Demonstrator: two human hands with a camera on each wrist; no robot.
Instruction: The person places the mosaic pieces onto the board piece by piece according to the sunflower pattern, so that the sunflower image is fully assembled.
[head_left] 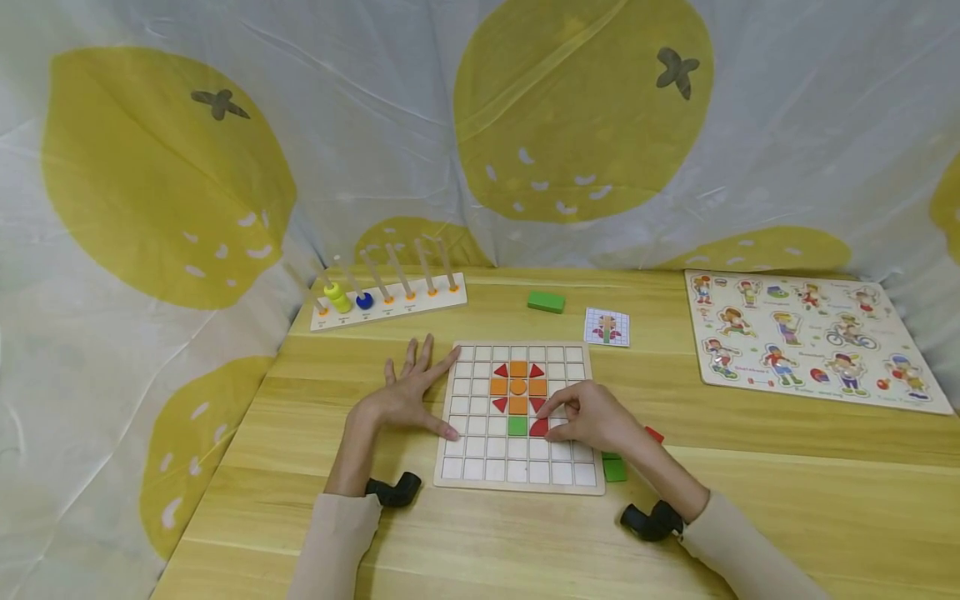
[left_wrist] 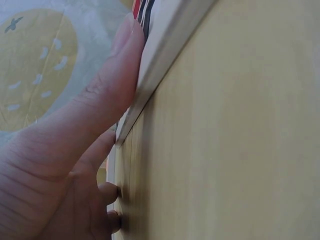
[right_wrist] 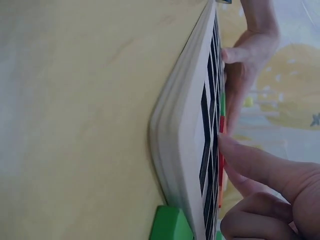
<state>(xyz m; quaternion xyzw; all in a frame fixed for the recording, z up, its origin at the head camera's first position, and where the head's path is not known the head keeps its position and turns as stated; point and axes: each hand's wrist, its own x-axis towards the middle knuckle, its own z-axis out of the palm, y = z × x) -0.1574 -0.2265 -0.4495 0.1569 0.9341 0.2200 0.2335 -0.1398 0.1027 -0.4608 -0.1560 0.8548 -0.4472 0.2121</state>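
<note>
A square wooden grid board [head_left: 465, 472] lies on the table, holding orange, red and green pieces. My left hand [head_left: 401, 396] rests with fingers spread along its left edge. The left thumb [left_wrist: 117, 65] lies on the board's rim in the left wrist view. With thumb and index finger, my right hand [head_left: 596, 417] pinches a red quarter-circle piece [head_left: 538, 428] at a grid cell. Just left of that piece sits a green square [head_left: 517, 426]. Above them, orange squares [head_left: 517, 368] form a cross with red triangles [head_left: 501, 372] at its corners.
Green blocks [head_left: 615, 471] and a red piece [head_left: 655, 434] lie by the board's right edge. Behind the board are a green block [head_left: 546, 302], a pattern card [head_left: 618, 326] and a peg stand [head_left: 442, 302] with rings. A picture puzzle [head_left: 813, 367] lies at right.
</note>
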